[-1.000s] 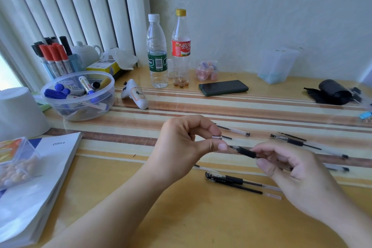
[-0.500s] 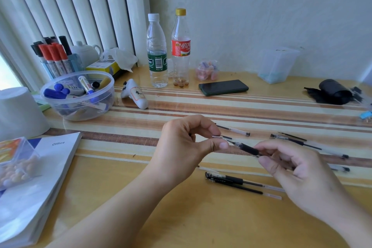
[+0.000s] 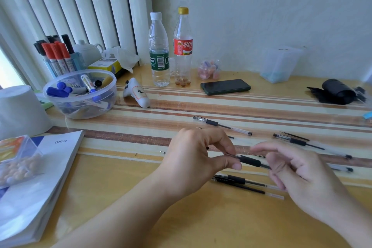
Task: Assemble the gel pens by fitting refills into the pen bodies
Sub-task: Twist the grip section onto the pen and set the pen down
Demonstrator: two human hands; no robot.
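Both hands have dropped nearer the desk (image 3: 120,197) since a second ago. Now the left hand (image 3: 193,159) pinches the tip end of the gel pen (image 3: 249,161) between thumb and forefinger, while the right hand (image 3: 302,175), blurred, curls its fingers round the barrel. Just beneath lie a finished pen (image 3: 239,181) and a loose refill (image 3: 251,189); more pens (image 3: 221,125) lie beyond on the striped mat. Farther off stand two bottles (image 3: 159,50), a phone (image 3: 225,86), and at far left a bowl of markers (image 3: 80,94) beside a booklet (image 3: 40,177).
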